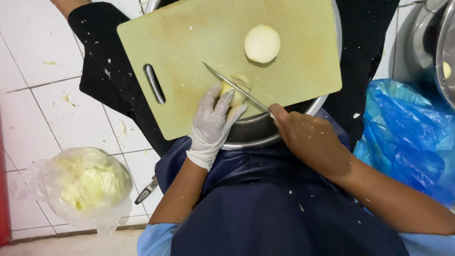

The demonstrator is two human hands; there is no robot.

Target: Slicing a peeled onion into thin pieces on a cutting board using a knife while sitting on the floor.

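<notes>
While the left hand (212, 124), covered by a thin white glove, presses its fingers on a small pale peeled onion piece (235, 93), the bare right hand (303, 135) is closed around the handle of a long steel knife (232, 85). The blade lies slanted across the top of this piece, so the gloved fingers seem to keep it from rolling during the cut. It sits near the front edge of a pale green plastic cutting board (189, 42) with a slot handle. The board rests on the rim of a large round metal basin (265, 130), which gives it support above the person's lap in a dark blue apron (265, 199).

1 more peeled onion half (262, 43) lies flat side down further on the board, well apart from the knife. On the white tiled floor (33, 95) at the left stands a clear plastic bag with light green cabbage (85, 182), and a blue plastic bag (407, 137) is at the right beside another metal bowl (433, 42). Nothing blocks the blade; small white scraps are scattered on the apron and tiles.
</notes>
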